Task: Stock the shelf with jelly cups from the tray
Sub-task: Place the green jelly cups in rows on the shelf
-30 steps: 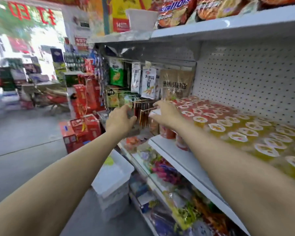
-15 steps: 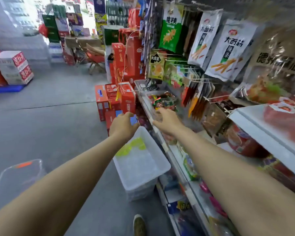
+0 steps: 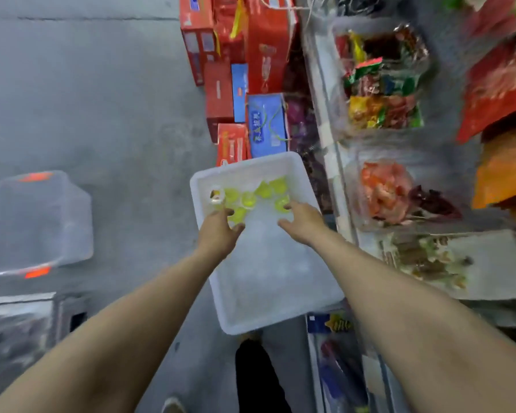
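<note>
A white plastic tray (image 3: 292,296) stands on the floor below me. Several yellow jelly cups (image 3: 252,198) lie bunched at its far end, most on their sides or upside down; one cup (image 3: 216,194) shows its printed lid. My left hand (image 3: 219,234) reaches into the tray over the nearest yellow cups, fingers spread. My right hand (image 3: 301,220) hovers beside it, fingertips at a yellow cup (image 3: 281,203). Neither hand holds a cup. The view is blurred. The jelly shelf is out of view.
Red and blue gift boxes (image 3: 239,73) are stacked on the floor beyond the tray. Lower shelves with snack bins (image 3: 382,93) run along the right. A clear empty tub (image 3: 39,222) sits on the grey floor at left. My leg and shoe (image 3: 259,380) are below the tray.
My view swung from the shelf down to the floor. Both hands came away from the shelf and dropped into the white tray, over the yellow cups.
</note>
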Tool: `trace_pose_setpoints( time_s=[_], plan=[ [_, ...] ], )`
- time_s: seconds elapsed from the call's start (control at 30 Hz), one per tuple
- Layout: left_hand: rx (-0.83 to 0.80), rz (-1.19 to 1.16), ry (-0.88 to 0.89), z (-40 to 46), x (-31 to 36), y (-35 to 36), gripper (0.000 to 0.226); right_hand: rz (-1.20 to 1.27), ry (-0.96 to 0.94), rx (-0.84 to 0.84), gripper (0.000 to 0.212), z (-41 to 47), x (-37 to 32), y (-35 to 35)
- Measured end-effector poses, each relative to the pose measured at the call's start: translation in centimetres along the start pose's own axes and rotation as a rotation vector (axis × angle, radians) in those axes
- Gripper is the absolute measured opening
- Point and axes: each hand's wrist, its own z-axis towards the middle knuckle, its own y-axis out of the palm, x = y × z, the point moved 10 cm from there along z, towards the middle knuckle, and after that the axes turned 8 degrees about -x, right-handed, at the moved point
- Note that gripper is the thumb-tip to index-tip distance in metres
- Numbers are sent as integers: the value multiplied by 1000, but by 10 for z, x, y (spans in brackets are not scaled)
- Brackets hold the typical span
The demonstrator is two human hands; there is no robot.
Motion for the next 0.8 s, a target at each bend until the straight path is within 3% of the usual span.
trace_pose_setpoints(
  time_s=[0.37, 0.5, 0.8],
  plan=[
    [-78, -36, -83, 116, -40, 69, 57, 14, -5, -30, 64, 141, 34, 47],
    [-91, -51, -119, 131, -43, 92, 64, 87, 4, -52, 51, 153, 50, 67],
    [-171, -178, -212, 96, -74, 144, 34, 430, 44, -55, 34, 116, 73, 117]
  ],
)
